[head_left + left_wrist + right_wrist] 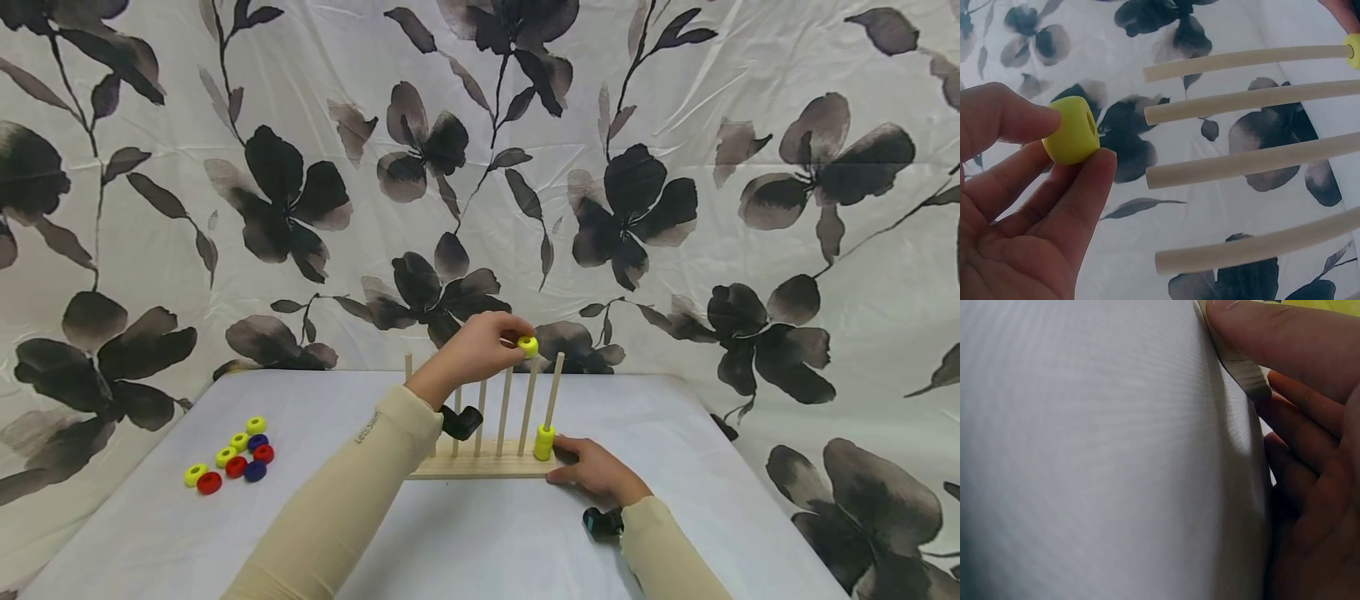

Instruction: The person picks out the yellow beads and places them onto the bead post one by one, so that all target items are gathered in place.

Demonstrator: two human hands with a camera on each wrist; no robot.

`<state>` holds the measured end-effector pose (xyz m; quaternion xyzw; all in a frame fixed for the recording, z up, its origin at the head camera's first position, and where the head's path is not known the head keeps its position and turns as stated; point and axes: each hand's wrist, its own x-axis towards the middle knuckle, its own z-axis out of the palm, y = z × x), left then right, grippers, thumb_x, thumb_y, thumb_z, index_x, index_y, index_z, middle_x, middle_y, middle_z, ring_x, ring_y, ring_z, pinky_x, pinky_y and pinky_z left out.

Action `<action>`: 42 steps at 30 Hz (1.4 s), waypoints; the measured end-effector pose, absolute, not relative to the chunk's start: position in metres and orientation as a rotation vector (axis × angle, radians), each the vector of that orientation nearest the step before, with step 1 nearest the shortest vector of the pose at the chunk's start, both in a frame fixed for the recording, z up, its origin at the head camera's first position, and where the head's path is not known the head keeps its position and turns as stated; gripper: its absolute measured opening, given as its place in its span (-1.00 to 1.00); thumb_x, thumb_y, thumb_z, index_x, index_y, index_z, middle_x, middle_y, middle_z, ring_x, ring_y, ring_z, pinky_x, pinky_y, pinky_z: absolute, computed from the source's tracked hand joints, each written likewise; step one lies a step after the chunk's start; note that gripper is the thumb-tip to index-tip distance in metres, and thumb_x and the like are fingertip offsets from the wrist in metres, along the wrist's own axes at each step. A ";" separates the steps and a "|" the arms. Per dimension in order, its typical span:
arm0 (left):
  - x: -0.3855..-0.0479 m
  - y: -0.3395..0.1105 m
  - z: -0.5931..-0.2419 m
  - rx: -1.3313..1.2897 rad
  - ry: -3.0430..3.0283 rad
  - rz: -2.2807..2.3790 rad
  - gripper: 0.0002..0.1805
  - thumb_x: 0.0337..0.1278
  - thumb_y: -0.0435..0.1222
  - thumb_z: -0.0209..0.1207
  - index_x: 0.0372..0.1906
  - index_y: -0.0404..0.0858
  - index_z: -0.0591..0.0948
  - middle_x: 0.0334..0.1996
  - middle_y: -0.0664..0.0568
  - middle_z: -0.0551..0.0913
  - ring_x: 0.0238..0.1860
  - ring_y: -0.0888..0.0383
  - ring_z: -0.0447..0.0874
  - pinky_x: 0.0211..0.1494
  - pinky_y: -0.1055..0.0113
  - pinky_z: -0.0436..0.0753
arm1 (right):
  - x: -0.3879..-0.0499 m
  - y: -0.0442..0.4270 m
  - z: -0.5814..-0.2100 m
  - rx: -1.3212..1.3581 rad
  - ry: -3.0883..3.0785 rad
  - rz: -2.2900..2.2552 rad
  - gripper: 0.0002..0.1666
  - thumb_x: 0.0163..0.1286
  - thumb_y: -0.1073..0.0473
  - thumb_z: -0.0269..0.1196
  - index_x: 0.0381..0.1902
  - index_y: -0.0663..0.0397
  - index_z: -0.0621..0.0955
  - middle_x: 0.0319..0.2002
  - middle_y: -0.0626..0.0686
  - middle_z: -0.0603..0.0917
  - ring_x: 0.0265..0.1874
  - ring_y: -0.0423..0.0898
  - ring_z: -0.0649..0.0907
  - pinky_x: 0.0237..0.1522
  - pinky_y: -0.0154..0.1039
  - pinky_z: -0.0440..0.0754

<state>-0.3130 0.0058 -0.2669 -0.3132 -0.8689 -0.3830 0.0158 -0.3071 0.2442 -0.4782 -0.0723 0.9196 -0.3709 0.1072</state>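
Yellow, the bead (528,346) is pinched between the thumb and fingers of my left hand (483,346), held up near the tops of the pegs (504,412); the left wrist view shows it apart from their tips. A yellow stack (544,442) sits low on the rightmost peg (553,392). Beside that, my right hand (596,468) grips the right end of the wooden base (480,470). My left sleeve (345,496) crosses in front of the base's left part, and the black camera (462,422) on that wrist hides parts of some pegs. Well to the left on the white table (465,542) lie loose beads (236,466): four yellow, three red, two blue, close together. Floral cloth (300,50) hangs behind everything.
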 end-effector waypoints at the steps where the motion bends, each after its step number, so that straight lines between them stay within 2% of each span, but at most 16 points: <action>1: -0.314 0.008 -0.267 -0.975 -2.703 -1.191 -0.66 0.17 -0.33 0.21 0.08 -0.20 0.64 -0.02 0.02 0.65 0.00 0.14 0.64 -0.03 0.34 0.67 | -0.307 0.244 -0.479 -0.213 2.709 -1.089 -0.09 0.06 -0.08 0.47 0.37 -0.06 0.43 0.40 0.09 0.39 0.43 0.19 0.28 0.39 0.28 0.18; 19: -0.325 0.033 -0.265 -1.004 -2.714 -1.174 -0.67 0.14 -0.32 0.25 0.04 -0.20 0.63 -0.12 0.04 0.68 -0.14 0.19 0.63 -0.13 0.39 0.64 | -0.308 0.244 -0.479 -0.160 2.712 -1.101 -0.06 0.02 -0.12 0.49 0.37 -0.08 0.43 0.39 0.09 0.40 0.42 0.19 0.30 0.39 0.27 0.21; 28: -0.327 0.044 -0.265 -1.052 -2.730 -1.147 -0.65 0.13 -0.39 0.20 0.06 -0.26 0.63 -0.14 0.00 0.68 -0.18 0.17 0.62 -0.14 0.40 0.63 | -0.306 0.244 -0.478 -0.153 2.723 -1.074 -0.06 0.03 -0.13 0.48 0.37 -0.09 0.43 0.39 0.09 0.40 0.42 0.19 0.30 0.38 0.27 0.22; 42: -0.332 0.056 -0.269 -1.106 -2.741 -0.932 -0.63 0.20 -0.39 0.16 0.12 -0.23 0.64 -0.08 -0.02 0.70 -0.19 0.19 0.61 -0.13 0.42 0.61 | -0.307 0.246 -0.478 -0.195 2.704 -1.096 -0.07 0.04 -0.13 0.47 0.38 -0.14 0.43 0.41 0.08 0.38 0.44 0.20 0.27 0.39 0.29 0.18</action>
